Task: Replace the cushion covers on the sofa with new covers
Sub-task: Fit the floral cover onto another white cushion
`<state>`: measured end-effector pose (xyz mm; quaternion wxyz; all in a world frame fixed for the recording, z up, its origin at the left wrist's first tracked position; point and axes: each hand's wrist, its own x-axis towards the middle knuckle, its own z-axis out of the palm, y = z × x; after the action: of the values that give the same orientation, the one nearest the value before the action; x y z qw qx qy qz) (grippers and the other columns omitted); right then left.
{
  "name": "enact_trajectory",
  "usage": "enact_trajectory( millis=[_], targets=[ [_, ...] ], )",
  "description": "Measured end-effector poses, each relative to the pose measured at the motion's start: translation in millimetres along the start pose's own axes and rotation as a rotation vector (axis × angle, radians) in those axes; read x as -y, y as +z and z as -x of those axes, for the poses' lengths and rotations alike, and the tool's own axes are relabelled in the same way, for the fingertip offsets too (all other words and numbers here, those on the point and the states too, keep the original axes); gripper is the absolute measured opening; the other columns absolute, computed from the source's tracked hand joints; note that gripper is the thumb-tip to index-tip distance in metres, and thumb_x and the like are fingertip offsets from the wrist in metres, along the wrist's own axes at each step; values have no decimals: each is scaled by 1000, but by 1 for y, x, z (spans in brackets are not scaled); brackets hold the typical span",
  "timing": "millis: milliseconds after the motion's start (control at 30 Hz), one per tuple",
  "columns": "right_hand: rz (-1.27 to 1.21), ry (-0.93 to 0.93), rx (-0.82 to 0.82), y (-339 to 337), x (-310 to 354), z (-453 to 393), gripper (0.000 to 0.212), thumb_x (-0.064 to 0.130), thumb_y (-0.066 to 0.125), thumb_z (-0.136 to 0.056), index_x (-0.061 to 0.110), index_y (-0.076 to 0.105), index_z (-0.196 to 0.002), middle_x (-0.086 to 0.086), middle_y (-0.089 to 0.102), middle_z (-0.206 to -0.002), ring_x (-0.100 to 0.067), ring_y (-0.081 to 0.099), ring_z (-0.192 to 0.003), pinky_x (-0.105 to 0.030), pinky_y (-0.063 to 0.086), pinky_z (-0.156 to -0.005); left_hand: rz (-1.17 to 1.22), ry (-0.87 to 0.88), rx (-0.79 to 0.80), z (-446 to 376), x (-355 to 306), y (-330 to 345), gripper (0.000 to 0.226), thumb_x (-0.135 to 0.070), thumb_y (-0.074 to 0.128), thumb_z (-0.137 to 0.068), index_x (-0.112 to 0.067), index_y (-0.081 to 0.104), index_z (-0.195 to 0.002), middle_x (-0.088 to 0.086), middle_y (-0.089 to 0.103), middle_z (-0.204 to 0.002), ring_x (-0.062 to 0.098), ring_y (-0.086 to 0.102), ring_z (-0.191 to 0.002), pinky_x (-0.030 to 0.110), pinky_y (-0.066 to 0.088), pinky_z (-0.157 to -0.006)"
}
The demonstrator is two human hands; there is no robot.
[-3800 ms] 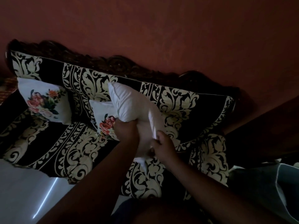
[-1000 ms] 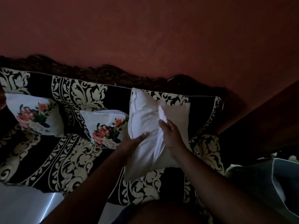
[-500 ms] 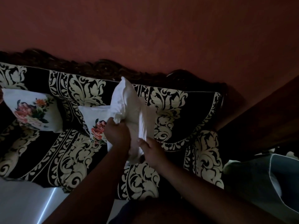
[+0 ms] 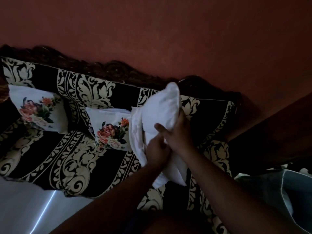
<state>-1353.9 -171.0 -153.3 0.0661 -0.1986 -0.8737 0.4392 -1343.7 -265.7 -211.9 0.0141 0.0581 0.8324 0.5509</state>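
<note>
the white cushion (image 4: 162, 112) is held up on end over the sofa (image 4: 70, 159), right hand (image 4: 177, 134) clasping its side to steady it while the left hand (image 4: 156, 150) grips the loose cover (image 4: 136, 137), seemingly to work it along.

Behind the sofa I face a red-brown wall (image 4: 152, 31), filling everything above its carved back. To the right of the sofa a dark wooden surface (image 4: 278, 132) slants up against that wall; I cannot tell what it belongs to. Just below that, still right of the sofa, lies a grey-blue piece of cloth with a pale edge (image 4: 273, 191), too dim to name. Below the sofa's front edge, at the left, a pale glossy floor (image 4: 25, 208) carries a bright streak of reflected light.
</note>
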Motion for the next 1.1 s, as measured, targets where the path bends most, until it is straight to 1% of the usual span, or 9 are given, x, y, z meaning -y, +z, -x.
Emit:
enact_trajectory(
  millis=[233, 333, 433, 500, 600, 700, 800, 967, 1100],
  targets=[
    [-19, 182, -18, 7, -82, 0, 63, 20, 72, -88, 20, 44, -145, -7, 58, -139, -28, 56, -127, -35, 43, -104, -388, 306, 183, 27, 57, -3, 36, -54, 52, -95, -21, 59, -104, 2, 63, -95, 26, 60, -87, 43, 48, -77],
    [-1, 145, 17, 8, -112, 16, 68, 21, 71, -91, 22, 38, -150, -3, 53, -146, -24, 51, -133, -41, 41, -111, -196, -240, -142, 16, 109, -21, 47, -45, 62, -95, -11, 61, -128, 11, 64, -120, 31, 60, -113, 35, 46, -93],
    [86, 135, 97, 13, -140, 26, 78, 22, 73, -90, 19, 30, -155, -5, 50, -149, -25, 50, -133, -38, 41, -109, 246, -869, 229, 11, 137, -11, 56, -51, 70, -92, -22, 52, -137, -1, 61, -129, 24, 58, -119, 38, 46, -93],
    [161, 124, 132, 17, -155, 31, 84, 25, 73, -90, 20, 24, -158, -6, 50, -149, -27, 52, -131, -40, 43, -107, 365, -1029, 317, 16, 144, 0, 56, -54, 78, -83, -24, 60, -126, 0, 68, -122, 19, 64, -106, 40, 53, -84],
    [464, 13, 126, 29, -176, 45, 86, 36, 72, -86, 22, 24, -155, -9, 56, -140, -31, 51, -127, -52, 46, -102, 347, -928, 123, 22, 149, 19, 29, -24, 85, -82, -8, 73, -103, 13, 76, -98, 17, 71, -77, 23, 55, -58],
    [737, -75, 157, 55, -193, 67, 77, 26, 74, -78, 20, 37, -146, -10, 64, -124, -34, 48, -125, -57, 43, -99, 348, -841, 167, 28, 138, 43, 14, -13, 75, -89, -20, 68, -99, 9, 74, -97, 28, 73, -91, 37, 62, -76],
    [653, -79, 167, 80, -217, 75, 66, 20, 70, -82, 15, 40, -141, -12, 66, -106, -33, 64, -98, -47, 53, -77, 394, -833, 151, 44, 143, 58, 19, -15, 69, -92, -28, 66, -105, 11, 74, -106, 28, 73, -97, 46, 61, -82],
    [607, -16, 336, 116, -249, 68, 94, 47, 67, -90, 19, 9, -158, -11, 64, -106, -26, 66, -86, -43, 57, -68, 61, -794, -8, 46, 171, 48, 21, -31, 70, -90, -11, 64, -93, 3, 69, -73, 16, 69, -64, 35, 57, -59],
    [651, -154, 463, 144, -251, 57, 73, 23, 56, -98, 24, 12, -156, -10, 66, -89, -27, 66, -66, -34, 47, -54, 16, -754, -222, 33, 171, 31, 12, -26, 72, -88, -21, 63, -82, 0, 68, -74, 18, 67, -68, 28, 51, -58]
  ],
)
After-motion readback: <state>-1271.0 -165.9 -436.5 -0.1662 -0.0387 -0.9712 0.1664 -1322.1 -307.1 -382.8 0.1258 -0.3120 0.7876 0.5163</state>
